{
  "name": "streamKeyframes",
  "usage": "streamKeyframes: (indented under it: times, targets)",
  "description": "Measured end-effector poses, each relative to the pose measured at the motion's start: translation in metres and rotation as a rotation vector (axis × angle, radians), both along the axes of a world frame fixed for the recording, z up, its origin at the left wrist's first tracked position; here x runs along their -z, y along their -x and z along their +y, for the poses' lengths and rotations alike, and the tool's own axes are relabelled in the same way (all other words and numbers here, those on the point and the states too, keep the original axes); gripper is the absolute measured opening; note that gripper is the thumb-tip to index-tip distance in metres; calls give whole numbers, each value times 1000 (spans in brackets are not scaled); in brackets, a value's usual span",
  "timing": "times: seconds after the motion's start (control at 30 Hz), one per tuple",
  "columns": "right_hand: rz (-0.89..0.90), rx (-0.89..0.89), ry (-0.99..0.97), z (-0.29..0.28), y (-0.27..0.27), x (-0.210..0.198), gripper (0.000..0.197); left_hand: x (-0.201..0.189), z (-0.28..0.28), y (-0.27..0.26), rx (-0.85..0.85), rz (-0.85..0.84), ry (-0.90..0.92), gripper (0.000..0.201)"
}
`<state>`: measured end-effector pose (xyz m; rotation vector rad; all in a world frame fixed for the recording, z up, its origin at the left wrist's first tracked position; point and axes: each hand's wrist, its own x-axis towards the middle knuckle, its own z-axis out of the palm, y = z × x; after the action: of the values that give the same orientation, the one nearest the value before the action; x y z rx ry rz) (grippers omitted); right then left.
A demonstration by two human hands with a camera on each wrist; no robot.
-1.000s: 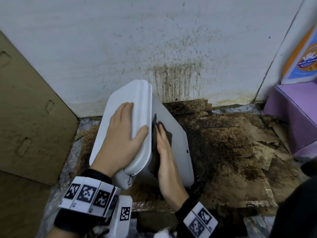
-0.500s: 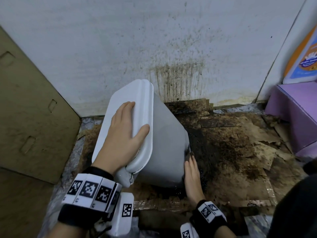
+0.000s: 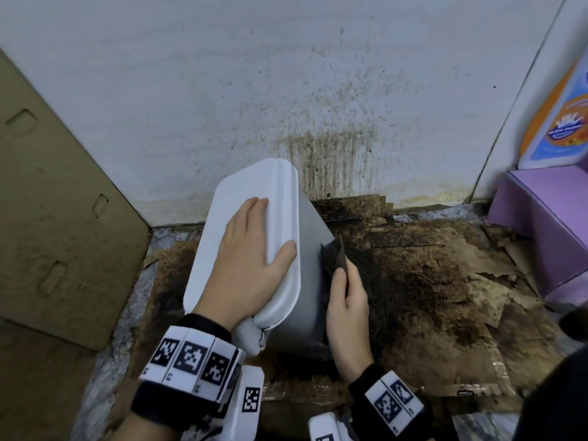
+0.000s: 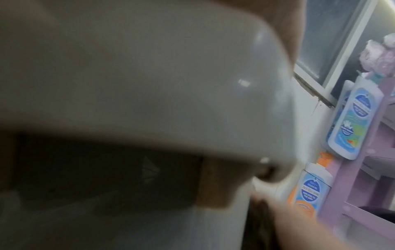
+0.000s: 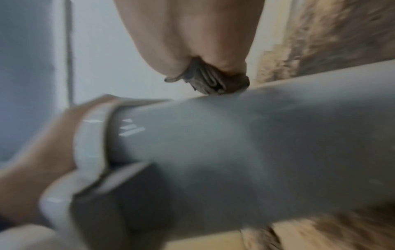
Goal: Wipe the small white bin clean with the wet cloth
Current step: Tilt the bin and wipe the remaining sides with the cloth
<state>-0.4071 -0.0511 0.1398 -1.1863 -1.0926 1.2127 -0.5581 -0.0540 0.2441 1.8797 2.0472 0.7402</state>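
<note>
The small white bin (image 3: 307,291) leans tilted on the floor, lid turned to the left. My left hand (image 3: 251,268) lies flat on the lid (image 3: 254,179), fingers straight, thumb near its rim. My right hand (image 3: 346,308) holds the dark wet cloth (image 3: 332,257) against the bin's grey side at its right edge. In the right wrist view the folded cloth (image 5: 211,82) sticks out below my fingers (image 5: 192,33) and touches the bin (image 5: 235,152). The left wrist view is filled by the blurred lid (image 4: 149,76).
A stained white wall (image 3: 318,106) stands right behind the bin. Dark, soaked cardboard (image 3: 445,281) covers the floor to the right. A brown cardboard panel (image 3: 57,218) leans at the left. A purple shelf (image 3: 541,224) with bottles (image 4: 346,118) stands at the right.
My right hand slid the cloth from the bin's side near the lid down to its lower edge, then back up along the right edge. The left hand stayed on the lid.
</note>
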Motion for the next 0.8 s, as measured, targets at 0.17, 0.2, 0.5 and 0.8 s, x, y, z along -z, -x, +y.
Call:
streamKeyframes:
  times: [0.17,0.2,0.5,0.8]
  targets:
    - [157,-180,-76,13,-3,-46,39,-4,2,-21,0,4,-10,73]
    - [151,-205,-91,16,-4,-50,40,-5,3,-28,-2,-9,-8,73]
    - [-15,-240,-24,31,-37,-59,49,-24,1,-55,-44,-770,-139,42]
    - [-23,-248,58,36,-71,-65,54,-7,-20,-8,-284,-334,-5,49]
